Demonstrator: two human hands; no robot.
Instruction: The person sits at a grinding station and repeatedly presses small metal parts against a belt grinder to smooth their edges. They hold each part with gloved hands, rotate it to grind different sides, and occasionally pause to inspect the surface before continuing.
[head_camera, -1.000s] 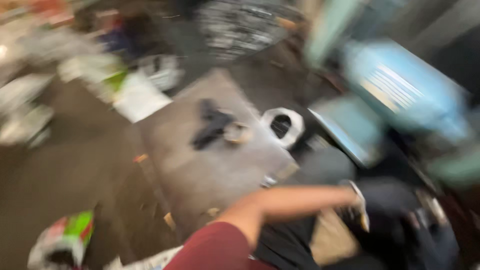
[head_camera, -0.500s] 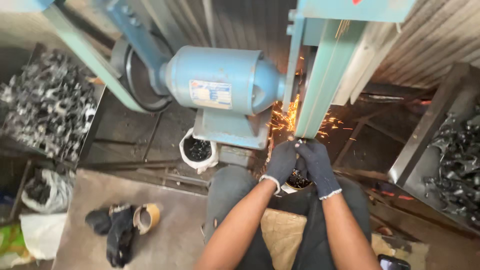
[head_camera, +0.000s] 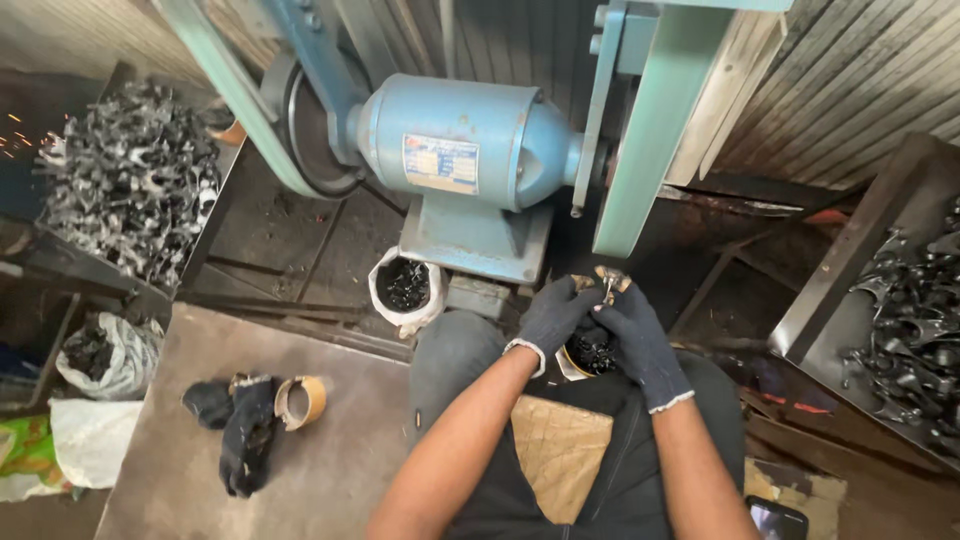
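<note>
Far left, a bin holds a heap of shiny, spiky metal bits. Below it sits a crinkly plastic bag of dark scraps. On the flat grey desk lie soft dark gloves beside a roll of tan tape. A white bag of black pieces stands near the round, smooth blue motor. A pale green guard hangs down just right of the motor.

The left hand and right hand wear dark knit gloves with white cuffs. Both are curled tight around a small metal piece, held up close under the green guard. Just below the hands is a round tin of dark bits. A rough brown pad lies on the lap. Far right, a dark metal tray holds more bent shiny parts.
</note>
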